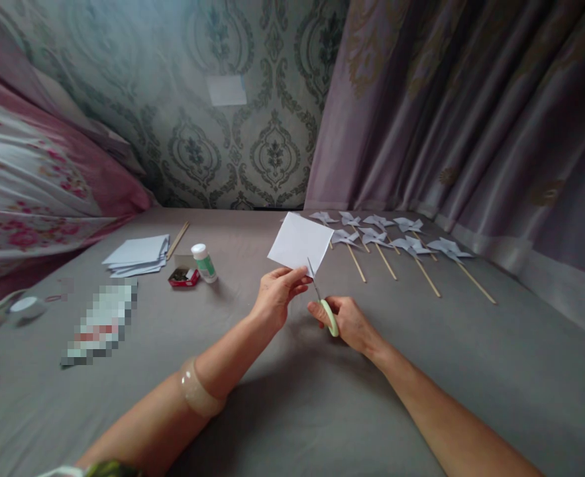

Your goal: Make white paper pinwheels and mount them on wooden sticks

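Observation:
A white square sheet of paper (299, 240) is pinched at its near edge by my left hand (277, 289), held up above the grey surface. My right hand (350, 321) grips a pair of scissors (330, 318) by its pale green handles. The scissor blades point up at the paper's near corner, just right of my left fingertips, and one blade shows in front of the sheet. Whether the blades have cut into the paper I cannot tell. Behind the paper and to its right lie several white paper pinwheels (409, 246) on wooden sticks.
At left lie a stack of white paper (137, 254) and wooden sticks (177, 240). Beside them are a small red box (183, 277) of little items and a white-and-green bottle (203, 264). Nearer me are a blurred packet (104, 324) and a tape roll (26, 307). Curtains (396, 112) hang at right.

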The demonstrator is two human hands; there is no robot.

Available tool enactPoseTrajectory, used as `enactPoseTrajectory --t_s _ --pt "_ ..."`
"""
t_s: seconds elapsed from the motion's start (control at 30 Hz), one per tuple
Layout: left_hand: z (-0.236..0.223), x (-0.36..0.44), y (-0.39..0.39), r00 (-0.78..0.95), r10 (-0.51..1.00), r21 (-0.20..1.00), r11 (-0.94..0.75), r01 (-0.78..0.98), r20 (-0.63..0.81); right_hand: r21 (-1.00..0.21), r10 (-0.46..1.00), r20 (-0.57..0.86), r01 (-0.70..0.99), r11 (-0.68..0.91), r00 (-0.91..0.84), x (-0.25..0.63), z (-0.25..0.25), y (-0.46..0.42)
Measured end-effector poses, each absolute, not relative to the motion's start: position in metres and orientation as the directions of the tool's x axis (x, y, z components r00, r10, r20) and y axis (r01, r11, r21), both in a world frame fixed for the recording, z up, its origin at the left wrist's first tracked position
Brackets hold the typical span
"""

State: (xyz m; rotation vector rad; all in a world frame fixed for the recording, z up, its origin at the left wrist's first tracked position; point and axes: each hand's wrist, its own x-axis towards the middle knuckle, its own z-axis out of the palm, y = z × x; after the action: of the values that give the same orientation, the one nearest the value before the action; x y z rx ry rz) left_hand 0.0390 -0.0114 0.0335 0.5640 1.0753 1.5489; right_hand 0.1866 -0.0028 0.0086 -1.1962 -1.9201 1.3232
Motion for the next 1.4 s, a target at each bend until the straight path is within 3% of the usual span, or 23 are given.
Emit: enactPoseTrajectory --t_s 0.67,1.4 --pt "0.036 0.040 -0.011 -0.266 0.947 0.858 0.022 -0.513 -0.183 -0.924 0.934 -0.009 0.361 0.129 -0.358 0.180 -0.002 -0.003" --pt "0.035 0.048 -0.019 -0.211 0.965 0.862 0.027 -0.506 -0.153 -0.936 0.939 0.016 0.324 0.135 -0.344 0.182 0.003 -0.002"
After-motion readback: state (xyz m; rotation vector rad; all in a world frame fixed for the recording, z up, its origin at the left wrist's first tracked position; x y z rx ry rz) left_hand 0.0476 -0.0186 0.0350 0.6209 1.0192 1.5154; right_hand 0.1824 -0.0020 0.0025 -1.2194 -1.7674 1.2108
